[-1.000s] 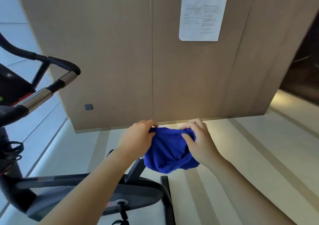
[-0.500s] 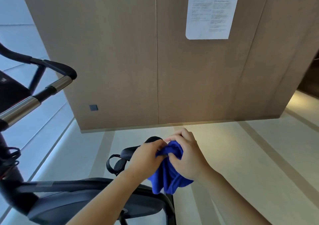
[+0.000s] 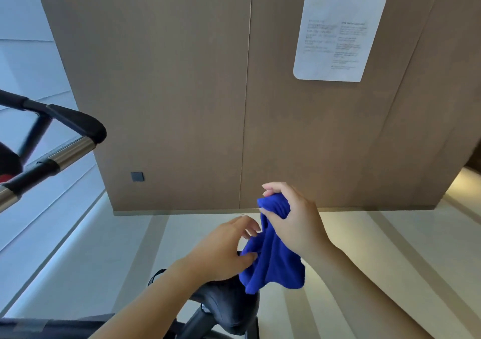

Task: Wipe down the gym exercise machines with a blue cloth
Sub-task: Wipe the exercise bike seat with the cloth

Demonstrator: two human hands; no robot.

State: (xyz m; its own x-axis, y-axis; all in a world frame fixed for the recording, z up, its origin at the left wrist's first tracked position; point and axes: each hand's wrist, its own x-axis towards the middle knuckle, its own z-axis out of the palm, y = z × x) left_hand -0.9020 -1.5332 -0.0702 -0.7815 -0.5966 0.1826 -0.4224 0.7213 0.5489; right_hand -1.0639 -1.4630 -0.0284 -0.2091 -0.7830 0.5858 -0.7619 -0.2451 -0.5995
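Note:
A bright blue cloth hangs bunched in mid-air in front of me. My right hand grips its top end in a fist, and the rest drapes down below. My left hand pinches the cloth's left edge between thumb and fingers. Below my hands sits a black exercise bike, with its saddle just under the hanging cloth. The bike's handlebar, black grips and a silver section, reaches in from the left edge. The bike's body is mostly cut off at the bottom.
A tall wood-panelled wall stands straight ahead, with a white printed sheet stuck on it and a small dark square plate low on the left. Pale striped floor stretches to the right. Light grey panels run along the left.
My right hand has lifted the cloth's top end upward and my left hand has slid lower along the cloth. The view has tilted, and the saddle now shows under the cloth.

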